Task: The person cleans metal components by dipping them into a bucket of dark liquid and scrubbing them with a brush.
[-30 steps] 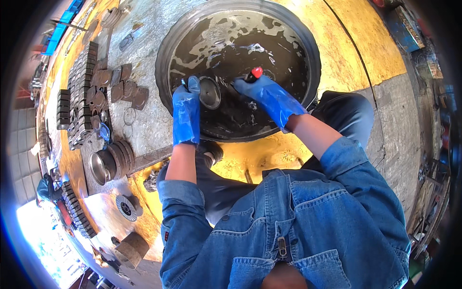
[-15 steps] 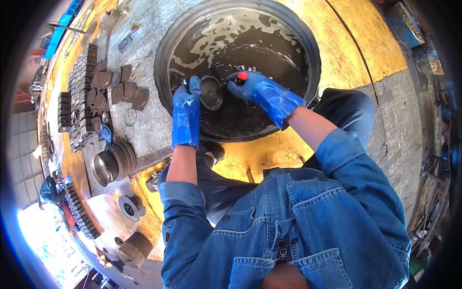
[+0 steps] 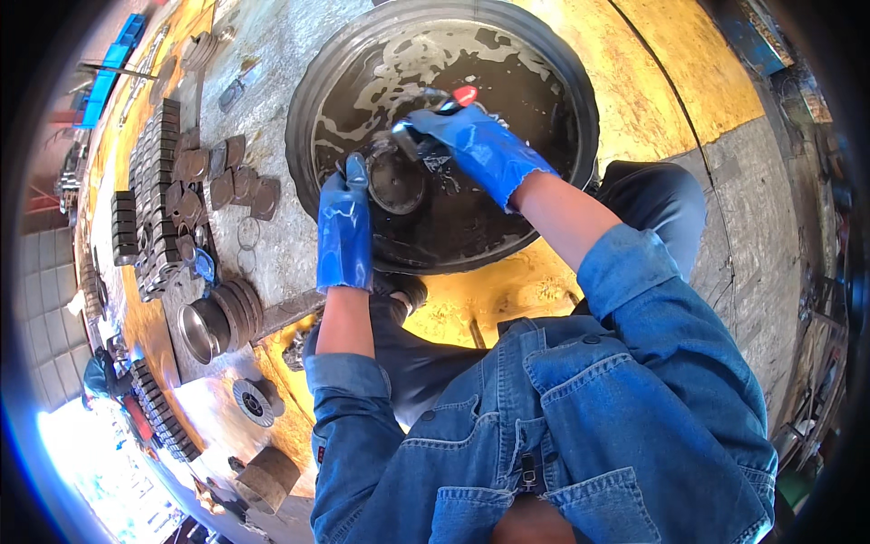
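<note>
A wide black tub (image 3: 587, 136) stands in front of me, with dark, foam-streaked liquid (image 3: 535, 118) in it. Over its near left part is a dark metal part with a round ring-like face (image 3: 397, 184), wet and partly hidden. My left hand (image 3: 345, 213), in a blue rubber glove, grips this part at its left edge. My right hand (image 3: 471, 140), gloved the same way, is closed round a tool with a red handle end (image 3: 465, 95). The tool's shiny metal end is just above the far edge of the part; its exact kind is blurred.
Left of the tub stand stacked dark metal blocks (image 3: 163, 181), flat dark plates (image 3: 243, 184) and a row of metal rings (image 3: 237, 308). A spool-like disc (image 3: 253, 402) and a metal can (image 3: 268, 479) are nearer me. A dark cable (image 3: 675, 86) crosses the yellow floor at right.
My right hand has lifted and moved away from me, turning the tool so that its metal end shows. My left hand and the metal part have shifted slightly nearer me.
</note>
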`<state>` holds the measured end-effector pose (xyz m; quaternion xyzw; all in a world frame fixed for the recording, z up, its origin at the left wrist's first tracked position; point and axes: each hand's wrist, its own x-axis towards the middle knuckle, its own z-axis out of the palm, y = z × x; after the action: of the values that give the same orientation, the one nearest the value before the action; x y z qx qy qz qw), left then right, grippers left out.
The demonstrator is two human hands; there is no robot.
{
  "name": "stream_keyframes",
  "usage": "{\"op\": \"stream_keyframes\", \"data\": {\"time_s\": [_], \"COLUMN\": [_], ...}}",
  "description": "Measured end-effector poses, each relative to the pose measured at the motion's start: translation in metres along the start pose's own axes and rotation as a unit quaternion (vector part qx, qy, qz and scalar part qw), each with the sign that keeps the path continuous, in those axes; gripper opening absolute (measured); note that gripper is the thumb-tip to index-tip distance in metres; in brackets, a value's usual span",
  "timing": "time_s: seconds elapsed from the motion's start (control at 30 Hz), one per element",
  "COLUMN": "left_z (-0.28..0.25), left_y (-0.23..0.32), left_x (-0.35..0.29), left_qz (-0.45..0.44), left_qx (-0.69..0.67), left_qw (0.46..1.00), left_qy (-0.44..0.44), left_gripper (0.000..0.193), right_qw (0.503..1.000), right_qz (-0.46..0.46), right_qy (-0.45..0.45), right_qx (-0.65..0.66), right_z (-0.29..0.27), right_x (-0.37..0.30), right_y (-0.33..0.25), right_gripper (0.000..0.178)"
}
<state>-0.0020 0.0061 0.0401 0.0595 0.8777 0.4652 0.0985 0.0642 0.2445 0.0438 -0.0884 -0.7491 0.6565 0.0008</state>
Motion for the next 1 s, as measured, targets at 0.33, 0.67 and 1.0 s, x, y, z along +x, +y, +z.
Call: {"op": "stream_keyframes", "data": {"time_s": [0.33, 0.67, 1.0], "left_z": [-0.005, -0.002, -0.005], "left_y": [0.008, -0.004, -0.013], "left_x": [-0.01, 0.0, -0.003], "left_qz": [0.006, -0.021, -0.016], "left_qx": [-0.03, -0.012, 0.005], "left_qw": [1.0, 1.0, 1.0], "left_qy": [0.001, 0.006, 0.001], "left_gripper": [0.068, 0.068, 0.071], "right_qw": [0.988, 0.98, 0.995], "right_qz": [0.106, 0.181, 0.099], "right_qy": [0.063, 0.055, 0.008], "right_qx": [0.099, 0.057, -0.011], "right_z": [0.008, 0.005, 0.043], "right_x": [0.018, -0.023, 0.032], "right_y": [-0.003, 0.053, -0.02], "right_gripper": [0.046, 0.042, 0.031]}}
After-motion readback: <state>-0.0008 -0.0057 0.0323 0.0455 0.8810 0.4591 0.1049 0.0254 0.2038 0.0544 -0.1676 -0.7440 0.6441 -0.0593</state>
